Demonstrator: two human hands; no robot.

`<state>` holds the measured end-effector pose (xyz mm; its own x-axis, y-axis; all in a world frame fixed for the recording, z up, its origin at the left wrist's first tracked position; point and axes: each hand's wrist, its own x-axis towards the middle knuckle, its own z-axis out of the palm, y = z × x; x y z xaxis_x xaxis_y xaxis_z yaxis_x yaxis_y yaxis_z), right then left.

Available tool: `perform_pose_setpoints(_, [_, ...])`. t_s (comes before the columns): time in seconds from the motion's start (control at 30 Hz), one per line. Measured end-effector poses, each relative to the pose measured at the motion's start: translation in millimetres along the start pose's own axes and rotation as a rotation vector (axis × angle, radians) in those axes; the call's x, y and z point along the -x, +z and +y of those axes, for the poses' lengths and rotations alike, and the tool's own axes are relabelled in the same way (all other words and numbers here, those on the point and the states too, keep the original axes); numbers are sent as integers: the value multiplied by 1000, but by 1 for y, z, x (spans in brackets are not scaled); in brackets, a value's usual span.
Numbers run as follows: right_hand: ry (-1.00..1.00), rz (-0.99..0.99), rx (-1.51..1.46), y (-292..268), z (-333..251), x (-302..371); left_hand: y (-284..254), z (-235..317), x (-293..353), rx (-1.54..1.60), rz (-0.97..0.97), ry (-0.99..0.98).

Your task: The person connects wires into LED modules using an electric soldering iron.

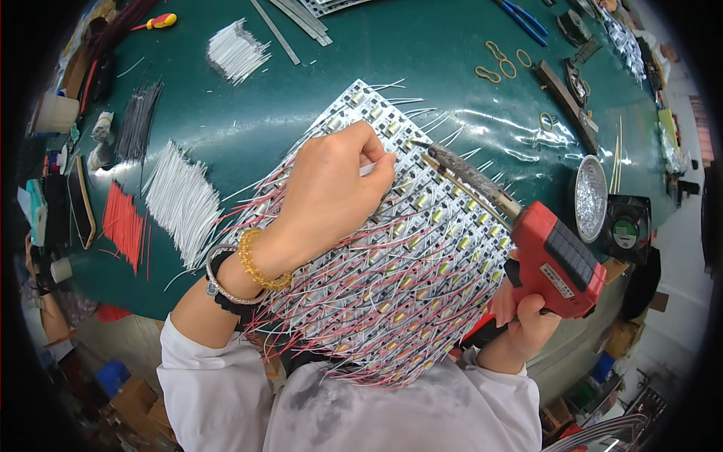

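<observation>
A large white circuit-board panel [361, 105] lies tilted in front of me, with rows of small yellowish-green parts and many red, white and black wires soldered along it. Over its upper left part, my left hand [331, 181] is closed in a pinch, a white wire [367, 169] showing at the fingertips. My right hand [527, 324] grips a red soldering gun [557, 260] by its handle at the panel's right side. The gun's metal barrel reaches up and left over the panel, its tip just right of my left fingers. Whether the tip touches a pad I cannot tell.
On the green table [301, 98], bundles of white wires [181, 196], red wires [124, 222] and black wires [139, 120] lie at left. A bowl of silvery bits [590, 197] and a black fan [626, 228] stand right. Blue-handled pliers [527, 21] and rubber bands [504, 64] lie far right.
</observation>
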<state>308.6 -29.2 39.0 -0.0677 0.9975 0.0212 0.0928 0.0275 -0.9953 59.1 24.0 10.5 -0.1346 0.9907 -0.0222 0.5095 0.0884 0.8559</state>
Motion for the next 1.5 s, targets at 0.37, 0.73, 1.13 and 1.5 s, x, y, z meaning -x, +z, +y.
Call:
perform_pose_setpoints(0.37, [36, -16, 11, -3, 7, 1, -4, -4, -7, -8, -35, -1])
perform_pose_setpoints(0.73, [158, -49, 76, -8, 6, 9, -4, -3, -8, 8, -47, -48])
perform_pose_setpoints(1.13, [165, 54, -102, -5, 5, 16, -4, -2, -9, 18, -42, -44])
perform_pose_setpoints(1.5, [80, 62, -52, -14, 7, 24, -5, 1, -6, -15, -62, -55])
